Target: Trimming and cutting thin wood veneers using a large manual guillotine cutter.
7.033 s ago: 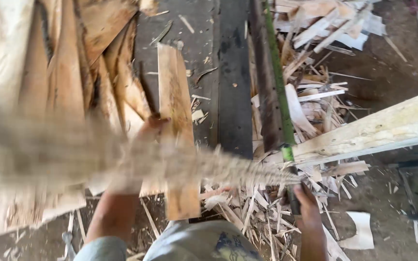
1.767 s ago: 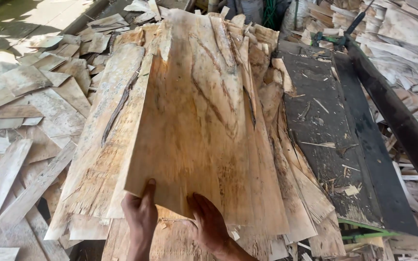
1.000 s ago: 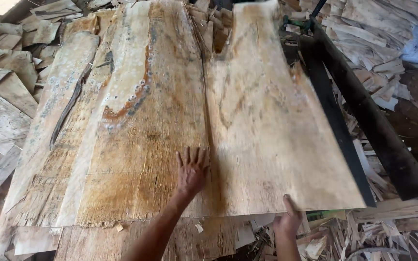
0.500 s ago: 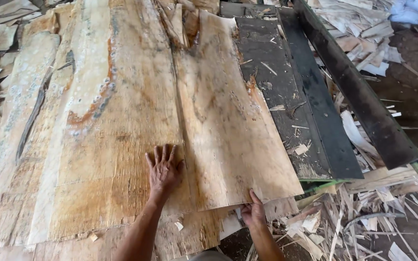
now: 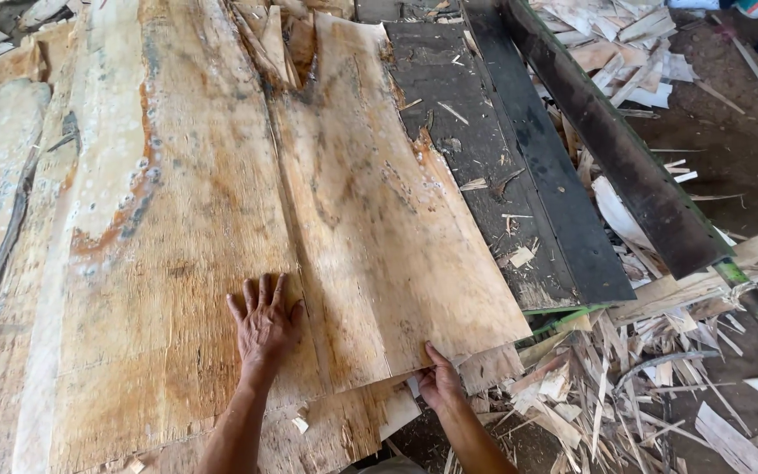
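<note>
**Head view: two hands settling a veneer sheet on the stack**

Head view is looking down on a pile of thin wood veneer. Nearest, at about five o'clock, the right hand [image 5: 439,384] is pinching the near edge of the top veneer sheet [image 5: 388,228], thumb lying on top and the fingers curled underneath, so it is closed on that edge. At about seven o'clock from the sheet's middle, the left hand [image 5: 265,323] is lying flat with fingers spread, palm pressing down where the top sheet is overlapping the wider veneer sheet [image 5: 168,237] beside it; it is gripping nothing.

The top sheet is lying on the stack, its near right corner overhanging a litter of wood scraps [image 5: 607,395] at four o'clock. Its right edge is resting against a dark flat board [image 5: 519,175] running toward one o'clock, with a dark beam [image 5: 611,132] beyond that.

Judging from the thinness and the visible grain splits, the sheet is likely to crack if bent sharply. Keeping the flat palm firm while the pinching hand is moving the edge low and slowly, along the grain, seems the safest way of squaring it with the sheets below. Farther off, at eleven o'clock, more pale veneer strips [image 5: 2,167] are lying alongside.
</note>
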